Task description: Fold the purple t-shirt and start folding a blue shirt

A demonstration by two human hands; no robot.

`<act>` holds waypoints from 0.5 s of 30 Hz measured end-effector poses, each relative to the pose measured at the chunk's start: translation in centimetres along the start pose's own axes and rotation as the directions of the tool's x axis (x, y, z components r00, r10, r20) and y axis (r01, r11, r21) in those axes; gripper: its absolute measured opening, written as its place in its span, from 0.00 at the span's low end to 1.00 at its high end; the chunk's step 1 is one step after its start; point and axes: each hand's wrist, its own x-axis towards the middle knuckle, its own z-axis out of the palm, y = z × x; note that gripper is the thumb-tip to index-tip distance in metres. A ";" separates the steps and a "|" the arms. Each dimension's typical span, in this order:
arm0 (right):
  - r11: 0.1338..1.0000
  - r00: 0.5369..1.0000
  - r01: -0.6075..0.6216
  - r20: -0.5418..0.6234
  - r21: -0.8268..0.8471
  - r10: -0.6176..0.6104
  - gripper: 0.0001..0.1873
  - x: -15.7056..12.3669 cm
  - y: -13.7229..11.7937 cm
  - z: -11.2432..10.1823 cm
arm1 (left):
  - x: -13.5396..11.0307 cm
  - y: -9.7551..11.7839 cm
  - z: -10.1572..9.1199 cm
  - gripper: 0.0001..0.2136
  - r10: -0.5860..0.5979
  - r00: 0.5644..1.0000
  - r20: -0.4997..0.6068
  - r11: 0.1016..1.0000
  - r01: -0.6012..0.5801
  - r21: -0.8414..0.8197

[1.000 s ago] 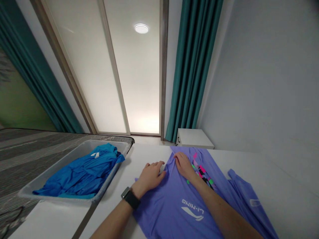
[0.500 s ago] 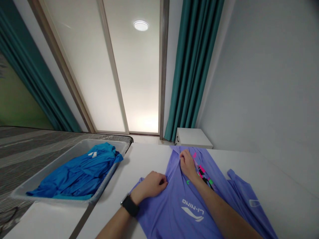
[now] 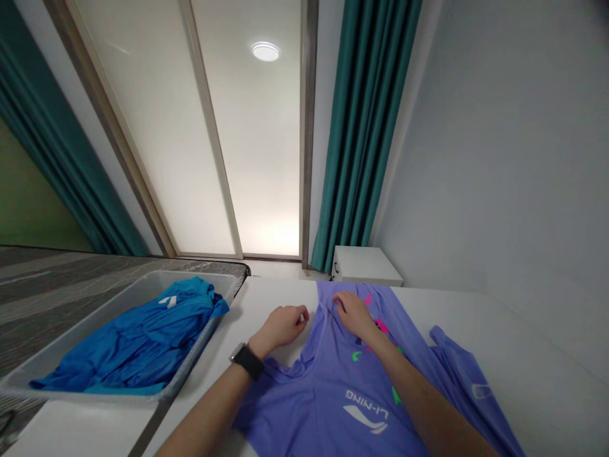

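Note:
A purple LI-NING shirt (image 3: 333, 393) lies spread on the white table (image 3: 523, 330), its logo facing up and colourful marks near its far end. My left hand (image 3: 280, 325), with a black watch on the wrist, is curled in a pinch at the shirt's left edge, gripping the fabric. My right hand (image 3: 349, 312) rests on the cloth near the shirt's far end, fingers bent and pressing or pinching the fabric.
A grey tray (image 3: 61, 346) at the table's left holds a crumpled blue garment (image 3: 137, 333). A white cabinet (image 3: 364, 265) stands beyond the table, beside teal curtains (image 3: 356, 127). A bed with a grey cover lies at left.
My left hand has moved away from me along the shirt's left edge, pulling fabric so the edge now curves inward. My right hand shifted slightly nearer and the colourful print is partly folded under.

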 end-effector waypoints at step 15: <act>0.979 0.987 -0.160 0.006 -0.124 0.162 0.26 -2.4 7.6 -0.7 | 5.7 4.2 4.2 0.13 -0.089 0.986 -0.137 0.986 0.107 0.129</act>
